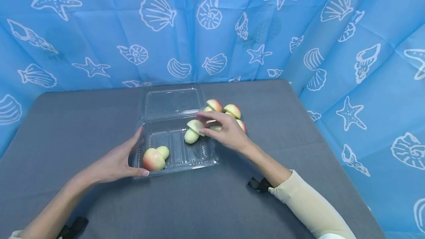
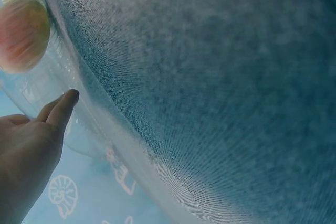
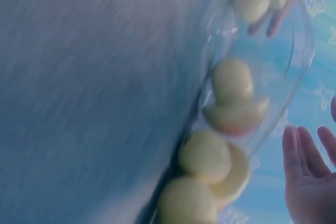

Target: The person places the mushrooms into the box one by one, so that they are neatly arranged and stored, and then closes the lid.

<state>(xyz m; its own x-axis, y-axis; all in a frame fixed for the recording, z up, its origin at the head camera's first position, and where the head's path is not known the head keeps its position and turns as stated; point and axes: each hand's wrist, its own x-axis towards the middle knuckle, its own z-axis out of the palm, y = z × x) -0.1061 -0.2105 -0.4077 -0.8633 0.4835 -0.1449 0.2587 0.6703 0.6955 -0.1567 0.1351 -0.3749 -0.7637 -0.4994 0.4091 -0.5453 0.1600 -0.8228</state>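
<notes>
A clear plastic container [image 1: 187,166] stands on the table with its hinged lid folded back. My left hand [image 1: 114,163] spans its left end, thumb at the front edge and straight fingers along the side. Inside, near that hand, lies a mushroom-shaped piece [image 1: 154,159] with a glossy red-and-yellow cap and pale stem, resembling carved apple. A second mushroom-shaped piece [image 1: 191,135] lies in the right half. Beside its cap hover the fingers of my right hand [image 1: 232,132]; in the right wrist view they are extended and apart from the pieces.
Several more mushroom-shaped pieces [image 1: 232,110] sit just right of the container, partly hidden behind the right hand. The transparent lid [image 1: 170,100] reaches toward the table's back edge. Grey cloth covers the table [image 1: 206,209]; a blue shell-patterned curtain [image 1: 186,28] hangs behind and to the right.
</notes>
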